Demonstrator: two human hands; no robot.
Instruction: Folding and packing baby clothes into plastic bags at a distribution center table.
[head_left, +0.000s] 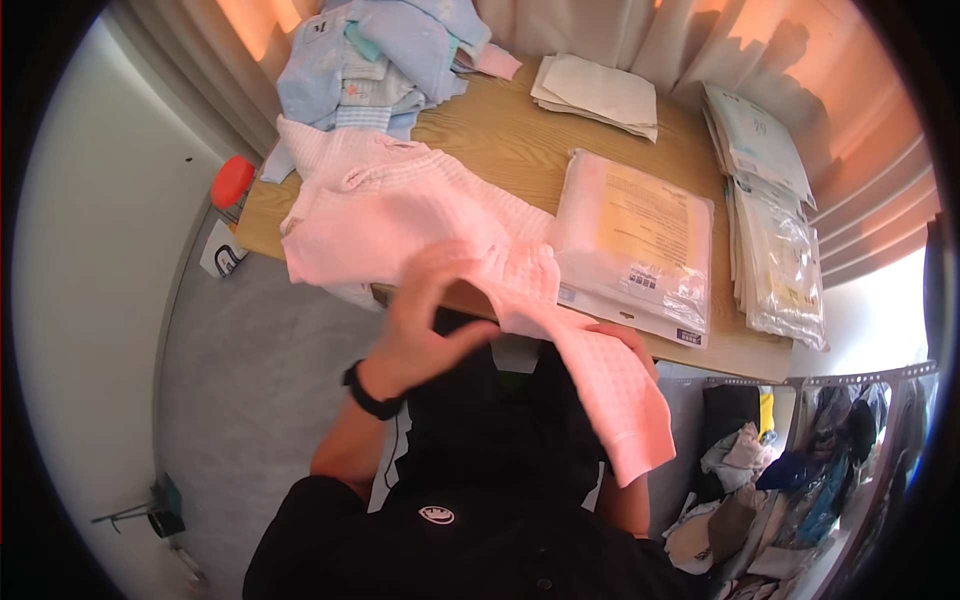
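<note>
Arching over the pink garment [470, 225], the left hand [412, 320] gapes; the right hand's [630, 342] grip I cannot tell.

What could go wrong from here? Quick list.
1. The pink garment hangs past the front edge of the wooden table; its weight might pull it off.
2. The left hand is open and the right hand partly hidden, so the garment could slip.
3. The clear plastic packet beside it might get nudged.
</note>
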